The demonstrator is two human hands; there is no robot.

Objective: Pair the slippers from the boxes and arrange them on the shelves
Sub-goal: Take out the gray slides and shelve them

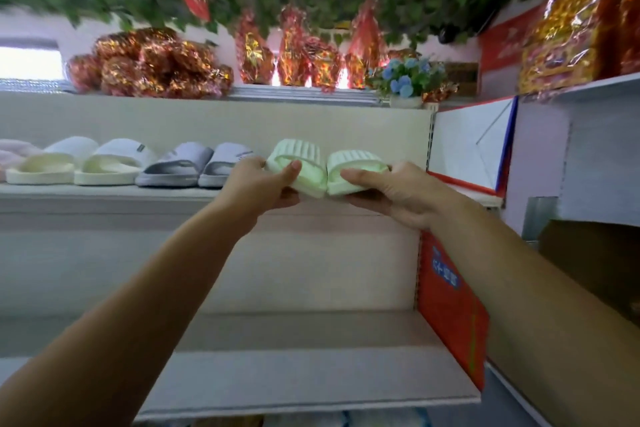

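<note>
Two pale green ribbed slippers sit side by side at the front of the upper shelf [104,191]. My left hand [258,185] grips the heel of the left green slipper [298,155], thumb on its footbed. The heel of the right green slipper [356,163] is held by my right hand [401,191] in the same way. Their toes point to the shelf's back wall. To their left a grey pair [194,165] and a cream-white pair [83,163] stand in a row on the same shelf.
A lower shelf [311,388] lies below my arms. A red box [450,305] stands on its right end, and a white and red box [474,146] closes the upper shelf's right end. Foil-wrapped red packages [149,62] and a blue flower pot [405,80] line the top.
</note>
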